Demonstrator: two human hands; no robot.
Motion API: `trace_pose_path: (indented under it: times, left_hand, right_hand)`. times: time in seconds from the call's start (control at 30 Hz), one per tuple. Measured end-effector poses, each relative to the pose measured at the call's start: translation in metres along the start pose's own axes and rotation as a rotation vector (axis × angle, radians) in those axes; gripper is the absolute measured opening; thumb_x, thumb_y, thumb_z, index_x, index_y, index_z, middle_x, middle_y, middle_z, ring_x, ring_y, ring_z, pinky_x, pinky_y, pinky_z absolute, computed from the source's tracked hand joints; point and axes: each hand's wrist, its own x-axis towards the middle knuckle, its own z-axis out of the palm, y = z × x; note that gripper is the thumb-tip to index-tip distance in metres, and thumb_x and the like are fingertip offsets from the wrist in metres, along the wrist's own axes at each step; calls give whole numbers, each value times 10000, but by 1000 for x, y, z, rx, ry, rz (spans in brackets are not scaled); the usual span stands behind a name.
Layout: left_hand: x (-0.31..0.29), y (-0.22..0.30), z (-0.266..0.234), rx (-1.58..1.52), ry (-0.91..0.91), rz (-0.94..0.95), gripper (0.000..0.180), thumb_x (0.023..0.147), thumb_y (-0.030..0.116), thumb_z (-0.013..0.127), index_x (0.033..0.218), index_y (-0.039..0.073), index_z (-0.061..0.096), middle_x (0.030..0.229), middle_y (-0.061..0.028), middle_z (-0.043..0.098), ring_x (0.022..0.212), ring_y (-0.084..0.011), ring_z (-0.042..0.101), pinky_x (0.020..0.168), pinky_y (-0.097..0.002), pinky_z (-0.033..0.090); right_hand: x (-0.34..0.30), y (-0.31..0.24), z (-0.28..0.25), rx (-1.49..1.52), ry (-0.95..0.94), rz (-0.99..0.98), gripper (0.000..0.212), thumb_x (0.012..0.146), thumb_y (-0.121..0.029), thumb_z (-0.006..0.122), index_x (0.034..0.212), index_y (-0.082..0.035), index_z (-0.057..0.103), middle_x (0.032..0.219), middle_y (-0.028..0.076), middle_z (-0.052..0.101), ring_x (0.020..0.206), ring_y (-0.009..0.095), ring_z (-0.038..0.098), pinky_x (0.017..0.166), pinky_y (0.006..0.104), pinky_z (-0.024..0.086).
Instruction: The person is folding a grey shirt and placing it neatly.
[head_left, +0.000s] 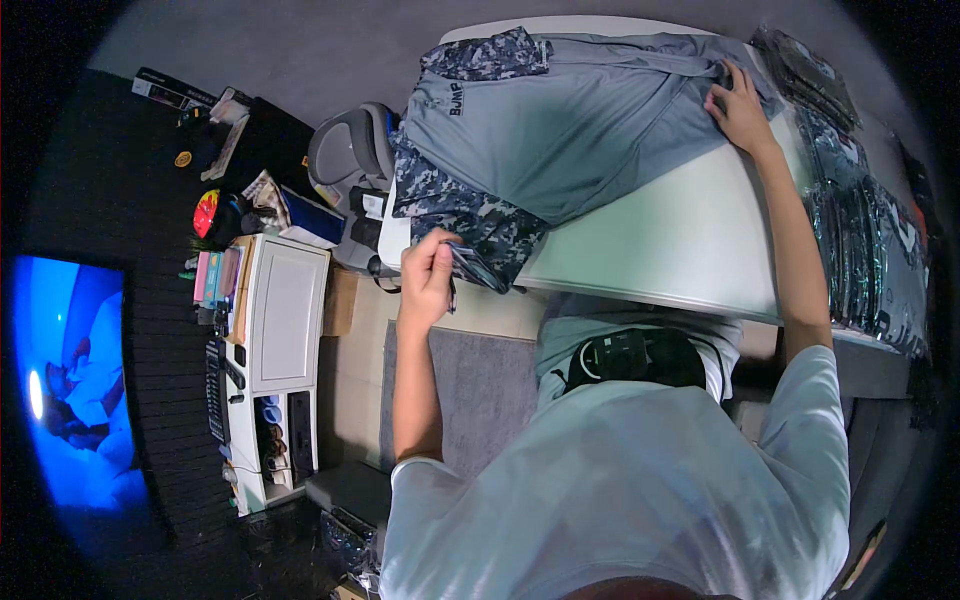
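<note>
A grey shirt (570, 125) with dark camouflage-patterned sleeves lies spread sideways across the white table (660, 235). Its collar end is at the left and its hem toward the right. My left hand (427, 275) is closed at the near sleeve (475, 225), pinching the edge of the cuff just beyond the table's near left corner. At the far right, my right hand (742, 110) rests on the shirt near the hem, thumb and fingers apart with the fingertips against the cloth. Some creases run from there into the body of the shirt.
Stacks of garments in clear plastic bags (850, 230) line the table's right end. A grey chair (350, 150) stands against the left end. Further left are a white cabinet (290, 315) with things on top and a lit screen (75, 390). A grey mat (460, 400) covers the floor.
</note>
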Motion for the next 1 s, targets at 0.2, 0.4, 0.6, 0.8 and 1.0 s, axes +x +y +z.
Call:
trace_pose_path:
  times: [0.2,0.4,0.6,0.8,1.0]
  left_hand:
    - [-9,-22,-16,-195,298,118,338,1052,258,461,919,-24,591,832,-24,573,754,-94,490,666,-245,384]
    - [-13,24,-13,-53,14,-93,310,1036,257,558,971,-30,654,744,-9,577,691,-82,494,625,-246,390]
    - [-15,43,-23,200,-420,-198,244,986,203,592,1039,-16,685,692,-68,637,636,-111,543,641,-317,466]
    - [85,35,4,290,-232,-122,331,983,287,590,1075,-17,684,873,-145,718,840,-213,695,799,-347,511]
    - [226,-94,59,597,-304,167,632,951,527,564,1419,104,516,1421,-238,513,1336,-412,472,1107,-474,368]
  right_hand:
    - [-21,-10,-53,409,-497,126,241,920,-156,621,1106,-9,662,1274,185,632,1191,374,592,1054,419,451]
    - [-90,-25,-72,168,-296,26,351,900,-224,646,1199,-44,686,1124,227,688,1025,422,651,936,486,502]
    - [-99,-74,-160,-122,-508,308,315,879,-316,685,956,-12,724,950,241,700,977,412,666,880,493,522]
    - [-100,-23,-101,93,-474,16,548,708,74,565,1237,-39,648,1216,230,641,1121,405,612,988,444,502]
    - [-130,-35,-121,61,-369,176,544,713,53,580,1247,-33,630,1183,227,653,1112,400,608,987,451,495]
